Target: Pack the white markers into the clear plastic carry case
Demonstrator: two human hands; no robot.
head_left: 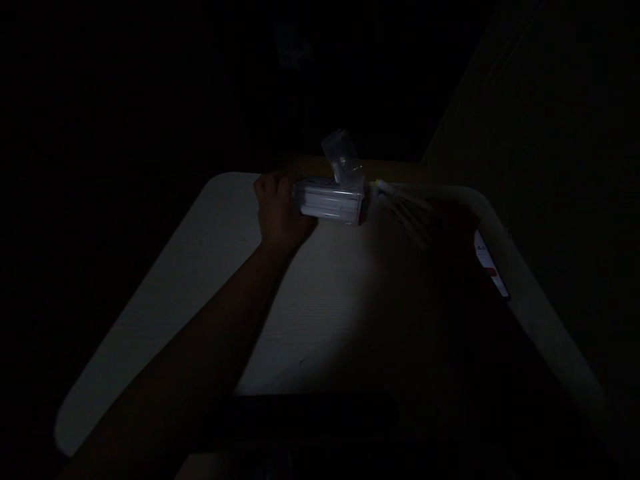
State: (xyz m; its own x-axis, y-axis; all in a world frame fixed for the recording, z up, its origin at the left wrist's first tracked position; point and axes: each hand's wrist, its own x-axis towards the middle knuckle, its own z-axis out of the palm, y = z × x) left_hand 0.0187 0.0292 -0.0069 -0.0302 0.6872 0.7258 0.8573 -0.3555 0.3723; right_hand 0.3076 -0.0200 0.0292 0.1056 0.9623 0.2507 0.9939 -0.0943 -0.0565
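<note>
My left hand [280, 207] is closed around the left end of a clear plastic case [333, 202], which lies on its side near the table's far edge. White sticks that look like pens show through its wall. Its transparent lid [343, 155] stands tilted up at the right end. Deep in shadow on the right, my right hand [453, 220] is closed on a bundle of several slim pens [406, 212]. Their tips fan out towards the case's open end, and one has a yellow tip. The fingers of this hand are barely visible.
The pale table [320, 320] has rounded corners and a wood-grain top. A phone with a lit screen [490, 263] lies by the right edge, partly behind my right hand. Beyond the table the room is almost black.
</note>
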